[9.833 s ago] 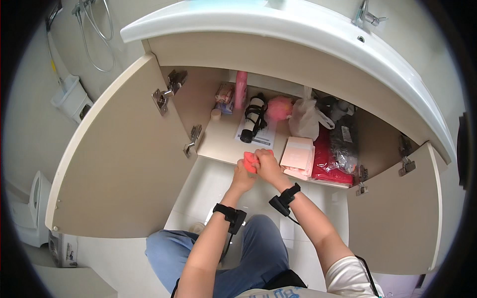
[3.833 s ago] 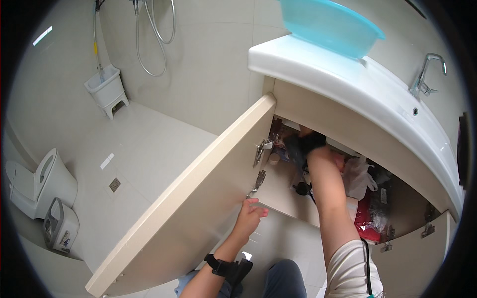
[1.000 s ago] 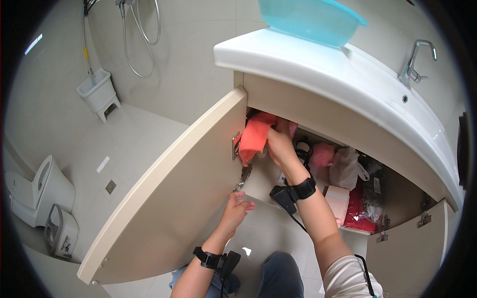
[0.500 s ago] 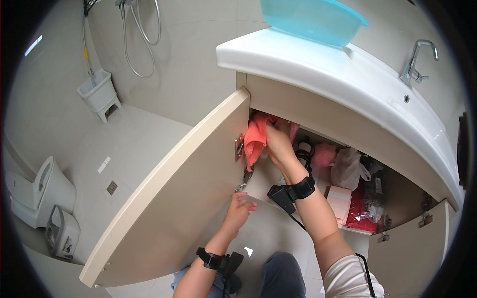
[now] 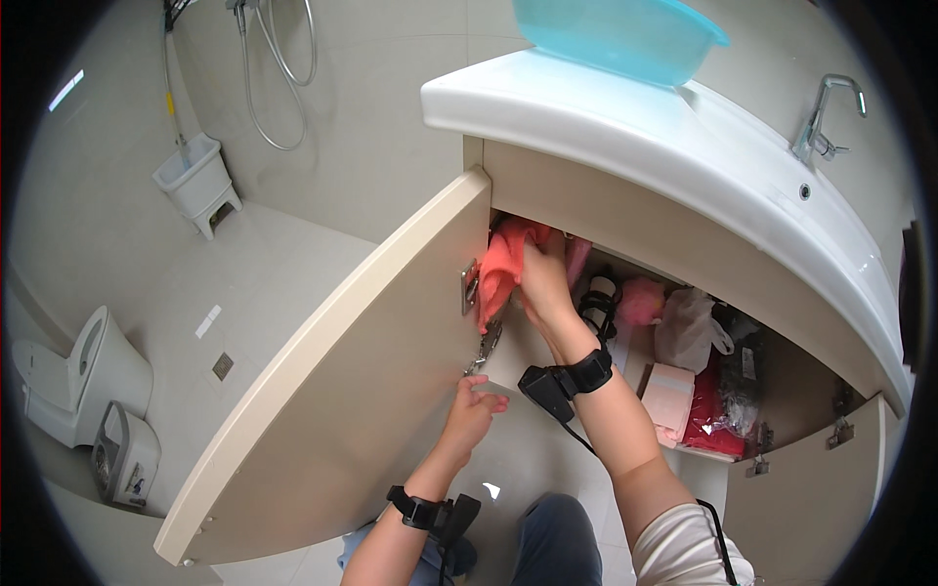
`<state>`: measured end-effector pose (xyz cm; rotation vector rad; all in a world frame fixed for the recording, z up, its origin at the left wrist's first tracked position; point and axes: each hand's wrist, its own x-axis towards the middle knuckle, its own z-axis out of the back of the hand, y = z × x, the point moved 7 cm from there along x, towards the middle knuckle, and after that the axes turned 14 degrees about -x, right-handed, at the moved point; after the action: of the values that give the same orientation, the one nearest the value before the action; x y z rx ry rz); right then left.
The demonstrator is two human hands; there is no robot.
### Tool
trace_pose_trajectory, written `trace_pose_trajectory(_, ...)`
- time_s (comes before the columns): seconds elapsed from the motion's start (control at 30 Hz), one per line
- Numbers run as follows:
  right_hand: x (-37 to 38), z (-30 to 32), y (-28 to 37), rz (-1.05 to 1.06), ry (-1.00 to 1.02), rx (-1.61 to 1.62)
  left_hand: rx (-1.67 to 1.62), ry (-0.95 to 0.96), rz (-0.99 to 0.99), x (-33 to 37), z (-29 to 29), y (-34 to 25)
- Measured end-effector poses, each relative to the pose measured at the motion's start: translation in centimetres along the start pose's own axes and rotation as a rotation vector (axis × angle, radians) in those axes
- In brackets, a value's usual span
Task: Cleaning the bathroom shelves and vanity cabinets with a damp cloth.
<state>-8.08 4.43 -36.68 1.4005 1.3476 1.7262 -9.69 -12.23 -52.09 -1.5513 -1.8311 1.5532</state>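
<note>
My right hand reaches into the cabinet under the sink, closed on a coral-red cloth that hangs down beside the door hinge. Part of the cloth and some of my fingertips are hidden in the cabinet's dark upper corner. My left hand holds nothing; its fingers are apart, just in front of the inner face of the open cabinet door and below a metal hinge arm. To the right of my right hand stand a dark and white bottle-like object and a pink puffy bundle.
Farther right in the cabinet lie a whitish plastic bag, a pale pink packet and a red package. The white sink counter juts out above, bearing a light-blue basin. A second door stands open at right.
My right hand and forearm have shifted slightly left with the cloth, whose hanging end is bunched a little higher. My left hand has barely moved.
</note>
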Motion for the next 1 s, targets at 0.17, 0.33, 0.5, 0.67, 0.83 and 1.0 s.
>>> trace_pose_trajectory(0.17, 2.3, 0.8, -1.9, -0.03, -0.045, 0.094, 0.006, 0.007, -0.004, -0.1, -0.3, 0.1)
trace_pose_trajectory(0.33, 2.2, -0.3, 0.5, -0.107, 0.233, 0.078, 0.015, -0.004, -0.007, -0.1, 0.4, 0.0)
trace_pose_trajectory(0.5, 3.5, -1.7, -1.1, -0.098, 0.365, -0.024, 0.021, -0.009, -0.011, -0.1, 0.1, -0.3)
trace_pose_trajectory(0.67, 3.4, -0.3, -2.7, -0.026, 0.315, -0.341, 0.031, -0.007, -0.019, 0.0, 0.2, -0.1)
trace_pose_trajectory(0.83, 3.4, 1.5, -3.2, -0.017, 0.449, -0.137, 0.035, -0.012, -0.005, 0.3, -0.1, 0.2)
trace_pose_trajectory(1.0, 1.0, 0.5, 1.0, 0.032, 0.387, -0.152, 0.039, -0.02, 0.005, 0.4, 0.3, 0.3)
